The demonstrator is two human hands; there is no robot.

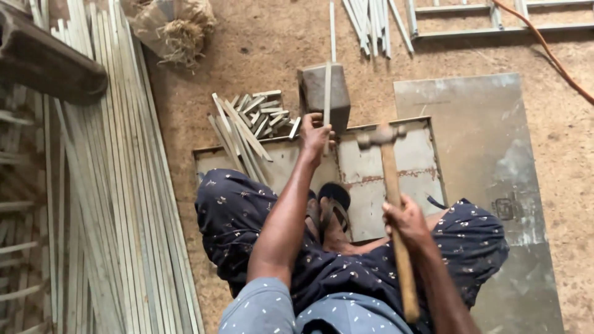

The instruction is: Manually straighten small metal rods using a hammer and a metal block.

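Note:
My left hand point(314, 135) grips a long thin metal strip point(328, 86) and holds it lying across a dark steel block point(337, 99) that rests on the floor. In my right hand point(405, 216) is a wooden-handled hammer point(391, 179); its metal head point(382, 135) hovers just right of the block, above a rusty metal tray point(408, 162). I am squatting, knees apart, with a sandalled foot point(334, 204) on the tray.
A pile of short cut strips point(250, 120) lies left of the block. Long pale strips point(117, 185) cover the floor at left. A flat steel sheet point(495, 167) lies at right, an orange cable point(544, 49) and metal frames point(470, 18) beyond.

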